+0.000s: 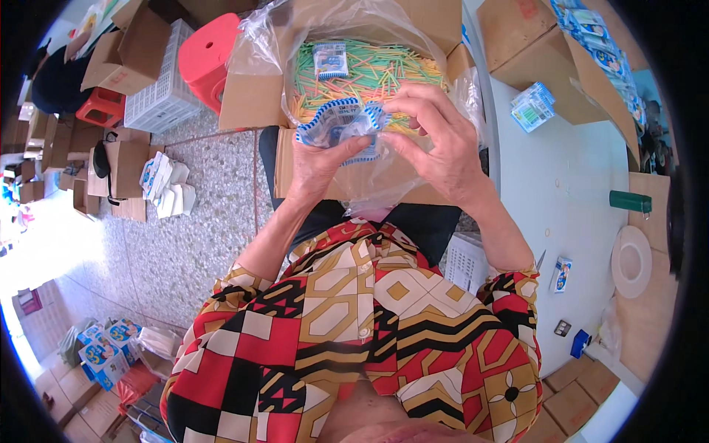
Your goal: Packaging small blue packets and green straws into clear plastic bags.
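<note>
My left hand (pixel 314 166) grips a small clear plastic bag (pixel 336 124) with a blue-and-white striped edge, its thumb lying across the front. The bag's mouth is spread, and its far edge curves upward. At the bag's right side, my right hand (pixel 448 151) pinches the edge between thumb and fingers. Just beyond both hands stands a cardboard box (pixel 255 92) lined with clear plastic (pixel 384 26). Thin green, yellow and orange sticks (pixel 399 66) fill it. A small filled packet (pixel 330 60) with a striped edge lies on the sticks.
A white table (pixel 550 229) on the right holds a packet (pixel 532 107), a green stapler-like object (pixel 630 201) and a white ring-shaped object (pixel 631 262). An open carton of packets (pixel 569 74) stands far right. To the left are a red stool (pixel 210 55) and a white crate (pixel 159 92).
</note>
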A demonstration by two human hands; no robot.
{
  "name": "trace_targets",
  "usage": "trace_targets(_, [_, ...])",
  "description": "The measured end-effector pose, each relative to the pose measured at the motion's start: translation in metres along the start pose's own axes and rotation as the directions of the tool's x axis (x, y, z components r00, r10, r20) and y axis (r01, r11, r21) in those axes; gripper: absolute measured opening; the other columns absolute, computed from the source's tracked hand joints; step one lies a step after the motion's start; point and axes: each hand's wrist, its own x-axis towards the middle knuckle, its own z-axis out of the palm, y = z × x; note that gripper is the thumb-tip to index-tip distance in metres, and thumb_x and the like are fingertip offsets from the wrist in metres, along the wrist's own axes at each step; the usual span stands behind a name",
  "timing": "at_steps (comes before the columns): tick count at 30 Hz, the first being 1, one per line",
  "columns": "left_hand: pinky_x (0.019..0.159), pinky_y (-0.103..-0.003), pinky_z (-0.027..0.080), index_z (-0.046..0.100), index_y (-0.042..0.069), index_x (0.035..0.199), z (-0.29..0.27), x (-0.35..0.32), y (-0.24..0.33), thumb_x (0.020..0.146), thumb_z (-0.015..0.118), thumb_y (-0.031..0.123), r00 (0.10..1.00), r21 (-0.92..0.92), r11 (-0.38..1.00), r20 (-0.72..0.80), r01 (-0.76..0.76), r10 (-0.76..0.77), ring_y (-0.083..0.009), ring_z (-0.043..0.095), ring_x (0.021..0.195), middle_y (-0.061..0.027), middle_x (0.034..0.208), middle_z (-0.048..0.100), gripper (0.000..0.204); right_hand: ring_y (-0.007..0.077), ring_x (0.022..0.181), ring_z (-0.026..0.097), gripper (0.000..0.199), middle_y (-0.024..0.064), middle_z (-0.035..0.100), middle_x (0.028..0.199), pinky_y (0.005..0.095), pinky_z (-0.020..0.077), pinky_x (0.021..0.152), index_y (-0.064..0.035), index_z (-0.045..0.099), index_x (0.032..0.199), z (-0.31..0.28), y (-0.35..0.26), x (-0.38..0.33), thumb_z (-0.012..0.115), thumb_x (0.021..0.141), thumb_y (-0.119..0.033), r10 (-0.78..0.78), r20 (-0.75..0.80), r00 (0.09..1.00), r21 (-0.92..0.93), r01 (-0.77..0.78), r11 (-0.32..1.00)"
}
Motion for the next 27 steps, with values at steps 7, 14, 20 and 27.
trace_targets(7, [0.080, -0.027, 0.048, 0.057, 0.001, 0.108, -0.003, -0.006, -0.004, 0.070, 0.072, 0.000, 0.997, 0.105, 0.992, 0.024, 0.072, -0.075, -0.0105, 0.057, 0.090, -0.0035, 0.099, 0.062, 0.041, 0.0197, 0.079, 0.060, 0.026, 0.0024, 0.056, 0.094, 0.0292, 0.0500, 0.065, -0.0071, 0.058, 0.089, 0.000, 0.010, 0.001, 0.070, 0.066, -0.005, -0.087, -0.017, 0.996, -0.083, 0.085, 0.993])
trace_targets(14, [0.083, -0.029, 0.047, 0.056, 0.001, 0.110, -0.003, -0.016, -0.002, 0.070, 0.073, 0.002, 0.988, 0.061, 0.989, 0.070, 0.132, -0.136, -0.0102, 0.056, 0.092, -0.0029, 0.100, 0.061, 0.043, 0.0204, 0.078, 0.061, 0.023, 0.0044, 0.059, 0.088, 0.0293, 0.0506, 0.064, -0.0047, 0.059, 0.079, 0.004, 0.014, 0.000, 0.070, 0.062, 0.004, -0.150, -0.057, 0.987, -0.103, 0.144, 0.984])
trace_targets(20, [0.077, -0.026, 0.048, 0.061, 0.000, 0.103, -0.004, -0.013, -0.005, 0.072, 0.071, 0.002, 0.998, 0.176, 0.982, 0.002, 0.069, -0.071, -0.0090, 0.058, 0.084, -0.0021, 0.093, 0.064, 0.032, 0.0194, 0.074, 0.060, 0.022, 0.0045, 0.060, 0.088, 0.0289, 0.0501, 0.062, -0.0044, 0.060, 0.079, 0.000, 0.012, 0.001, 0.070, 0.061, 0.003, -0.281, -0.021, 0.959, -0.151, 0.275, 0.949])
trace_targets(27, [0.075, -0.025, 0.049, 0.061, 0.000, 0.102, -0.010, -0.015, -0.012, 0.074, 0.067, -0.002, 0.998, 0.196, 0.979, 0.024, 0.049, -0.055, -0.0093, 0.059, 0.083, -0.0037, 0.094, 0.064, 0.028, 0.0192, 0.069, 0.059, 0.022, 0.0065, 0.062, 0.092, 0.0283, 0.0488, 0.055, -0.0035, 0.062, 0.081, -0.007, 0.009, -0.002, 0.068, 0.060, -0.001, -0.404, 0.077, 0.912, -0.159, 0.411, 0.898])
